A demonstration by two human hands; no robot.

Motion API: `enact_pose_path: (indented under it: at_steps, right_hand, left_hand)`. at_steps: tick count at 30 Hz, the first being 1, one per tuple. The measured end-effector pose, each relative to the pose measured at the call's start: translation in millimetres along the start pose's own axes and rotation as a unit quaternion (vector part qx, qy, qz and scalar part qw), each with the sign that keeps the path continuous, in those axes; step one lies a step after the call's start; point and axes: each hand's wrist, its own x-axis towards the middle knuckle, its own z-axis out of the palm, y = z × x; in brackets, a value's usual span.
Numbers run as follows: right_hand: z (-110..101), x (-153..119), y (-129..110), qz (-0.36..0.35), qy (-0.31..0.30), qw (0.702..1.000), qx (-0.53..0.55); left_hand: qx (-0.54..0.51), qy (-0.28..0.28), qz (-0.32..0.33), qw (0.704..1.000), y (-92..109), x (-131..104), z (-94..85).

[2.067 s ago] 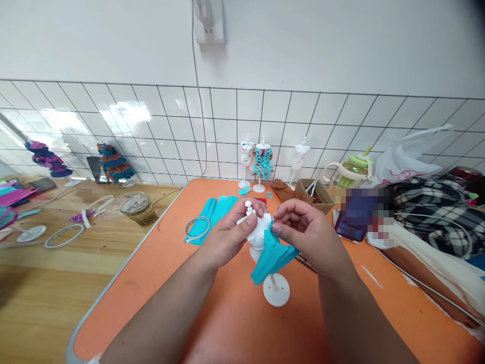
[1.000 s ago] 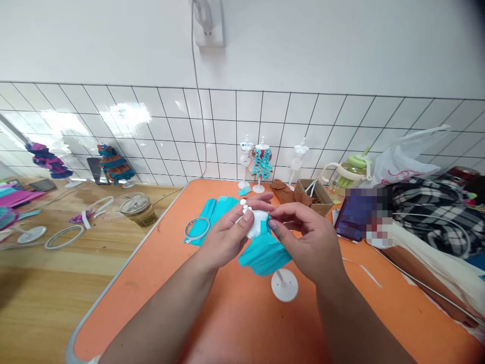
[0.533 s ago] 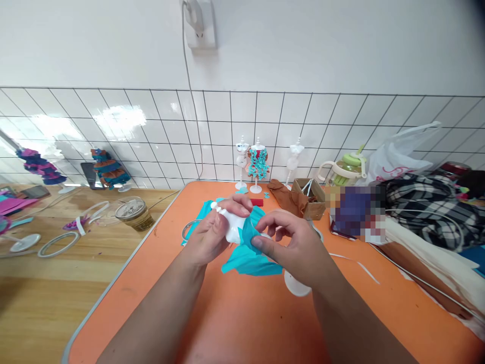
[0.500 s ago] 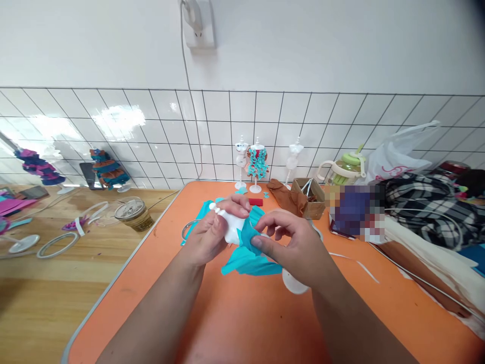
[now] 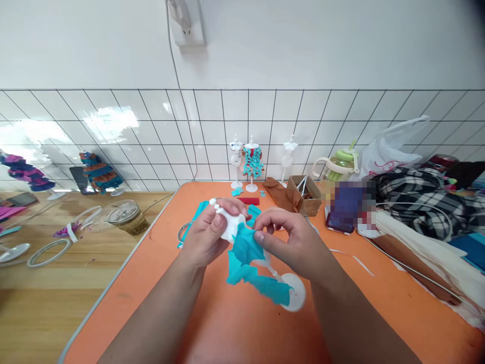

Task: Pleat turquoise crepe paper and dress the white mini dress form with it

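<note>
My left hand (image 5: 212,230) is wrapped round the upper body of a small white dress form (image 5: 230,226), its neck knob poking out past the fingers. The form lies tilted, with its round base (image 5: 297,293) toward the lower right. A turquoise strip of fabric or crepe paper (image 5: 246,246) covers the form's middle, and its loose end hangs down over the base. Between thumb and forefinger my right hand (image 5: 290,237) pinches an edge of this turquoise strip. Behind my hands more turquoise material (image 5: 197,215) lies on the table beside a metal ring (image 5: 183,231).
Several small dress forms (image 5: 252,162) stand by the tiled wall, one covered in turquoise bits. Right of them are brown cloth (image 5: 282,194), a cardboard box (image 5: 308,194) and a green-lidded bottle (image 5: 343,164). A glass jar (image 5: 129,217) stands on the wooden table at left.
The turquoise strip's loose end has swung down and right, across the base. More of the form's stand shows. My right hand still pinches the strip. The view has shifted slightly to the right.
</note>
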Motion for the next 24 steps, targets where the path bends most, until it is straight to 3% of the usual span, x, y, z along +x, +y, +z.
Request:
enact_pose_path:
  at_steps: [3, 13, 16, 24]
  right_hand:
    - [0, -2, 0, -0.003, 0.011, 1.0, 0.014]
    - [5, 0, 0, -0.003, 0.054, 0.997, 0.048]
    - [4, 1, 2, 0.0, 0.039, 0.998, 0.045]
    - [4, 1, 1, 0.024, 0.056, 0.998, 0.002]
  left_hand:
    - [-0.044, -0.007, -0.019, 0.999, 0, -1, 7.8]
    - [0.007, -0.01, -0.012, 1.0, 3, -1, 14.5]
    - [0.002, -0.025, -0.015, 1.0, 1, 0, 14.0]
    - [-0.002, 0.034, -0.027, 0.999, -9, -6, 13.0]
